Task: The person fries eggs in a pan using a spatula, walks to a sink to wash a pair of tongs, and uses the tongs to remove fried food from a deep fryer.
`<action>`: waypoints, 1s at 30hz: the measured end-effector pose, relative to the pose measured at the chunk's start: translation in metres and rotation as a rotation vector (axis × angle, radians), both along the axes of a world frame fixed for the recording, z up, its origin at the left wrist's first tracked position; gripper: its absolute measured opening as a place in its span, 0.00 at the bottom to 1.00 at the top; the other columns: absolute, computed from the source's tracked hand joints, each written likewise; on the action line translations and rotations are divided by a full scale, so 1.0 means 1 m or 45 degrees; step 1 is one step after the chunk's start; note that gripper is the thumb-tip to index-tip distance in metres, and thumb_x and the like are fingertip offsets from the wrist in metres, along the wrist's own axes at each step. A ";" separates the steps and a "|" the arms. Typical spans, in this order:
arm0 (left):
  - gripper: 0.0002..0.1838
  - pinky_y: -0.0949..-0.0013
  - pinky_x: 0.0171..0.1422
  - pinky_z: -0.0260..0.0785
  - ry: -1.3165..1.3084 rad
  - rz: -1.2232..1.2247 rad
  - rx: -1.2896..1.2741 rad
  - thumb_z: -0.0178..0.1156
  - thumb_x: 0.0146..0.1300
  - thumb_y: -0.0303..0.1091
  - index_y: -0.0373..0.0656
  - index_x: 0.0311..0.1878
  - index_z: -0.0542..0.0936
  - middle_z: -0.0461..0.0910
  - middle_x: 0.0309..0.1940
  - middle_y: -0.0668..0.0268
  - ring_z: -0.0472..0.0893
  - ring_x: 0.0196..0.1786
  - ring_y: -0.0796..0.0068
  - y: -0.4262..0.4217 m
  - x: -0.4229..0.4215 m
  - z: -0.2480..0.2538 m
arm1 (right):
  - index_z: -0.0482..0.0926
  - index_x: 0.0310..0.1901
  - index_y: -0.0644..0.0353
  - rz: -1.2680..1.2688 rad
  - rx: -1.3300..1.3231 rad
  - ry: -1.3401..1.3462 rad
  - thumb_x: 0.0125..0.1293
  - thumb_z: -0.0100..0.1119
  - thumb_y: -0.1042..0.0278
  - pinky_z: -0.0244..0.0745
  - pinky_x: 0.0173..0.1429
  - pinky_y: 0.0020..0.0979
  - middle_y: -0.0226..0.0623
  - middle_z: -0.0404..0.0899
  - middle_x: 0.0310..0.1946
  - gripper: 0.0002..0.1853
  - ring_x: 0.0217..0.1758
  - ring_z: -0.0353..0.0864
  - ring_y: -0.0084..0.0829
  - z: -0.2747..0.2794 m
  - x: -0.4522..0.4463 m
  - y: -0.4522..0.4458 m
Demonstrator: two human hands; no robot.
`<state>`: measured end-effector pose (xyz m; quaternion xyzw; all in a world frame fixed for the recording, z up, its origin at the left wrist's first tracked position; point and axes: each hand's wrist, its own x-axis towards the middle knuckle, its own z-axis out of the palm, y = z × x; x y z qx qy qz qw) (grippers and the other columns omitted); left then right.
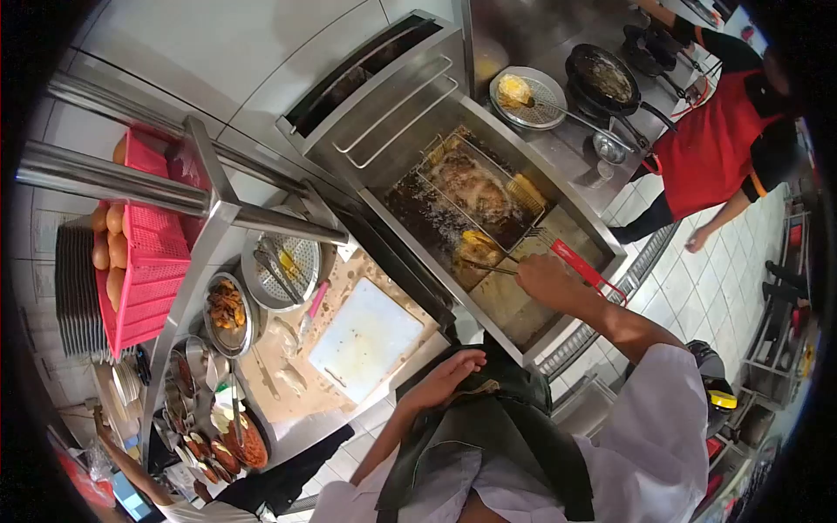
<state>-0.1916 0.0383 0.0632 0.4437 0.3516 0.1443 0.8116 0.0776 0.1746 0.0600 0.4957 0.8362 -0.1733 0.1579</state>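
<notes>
"Before the dark apron (pixel 523 427), how is the left hand (pixel 446 377)?"

"Loosely spread, apart from the right hand (pixel 547 281), which is clamped on metal tongs (pixel 499 268)."

"And the golden fried piece (pixel 478 244)?"

"At the tongs' tips inside the deep fryer (pixel 532 318), just beside the wire basket (pixel 526 193). Beyond stands a black frying pan (pixel 575 85)."

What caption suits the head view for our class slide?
Over a bubbling fryer, the right hand grips a metal utensil near a wire basket; left hand by the apron.

The fryer (pixel 384 98) is glossy metal, the cutting board (pixel 364 340) smooth plastic.
</notes>
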 end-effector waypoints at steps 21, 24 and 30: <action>0.23 0.66 0.67 0.59 -0.216 0.190 -0.008 0.42 0.74 0.43 0.35 0.63 0.64 0.70 0.56 0.60 0.71 0.59 0.70 -0.025 -0.089 -0.012 | 0.76 0.26 0.66 -1.153 -0.413 0.821 0.64 0.57 0.58 0.65 0.26 0.28 0.34 0.66 0.13 0.17 0.17 0.69 0.23 -0.037 0.039 -0.120; 0.23 0.66 0.67 0.59 -0.178 0.166 0.009 0.42 0.74 0.44 0.36 0.63 0.63 0.70 0.56 0.60 0.71 0.58 0.69 -0.025 -0.091 -0.014 | 0.77 0.27 0.65 -0.993 -0.224 0.861 0.64 0.56 0.59 0.66 0.26 0.29 0.35 0.67 0.13 0.16 0.18 0.69 0.23 -0.029 0.044 -0.103; 0.23 0.65 0.67 0.60 -0.182 0.217 -0.036 0.43 0.74 0.45 0.38 0.64 0.64 0.69 0.57 0.60 0.71 0.60 0.69 -0.029 -0.090 -0.004 | 0.79 0.37 0.63 -0.419 -0.124 0.505 0.63 0.57 0.60 0.72 0.37 0.43 0.52 0.78 0.27 0.12 0.34 0.78 0.55 0.055 0.090 -0.083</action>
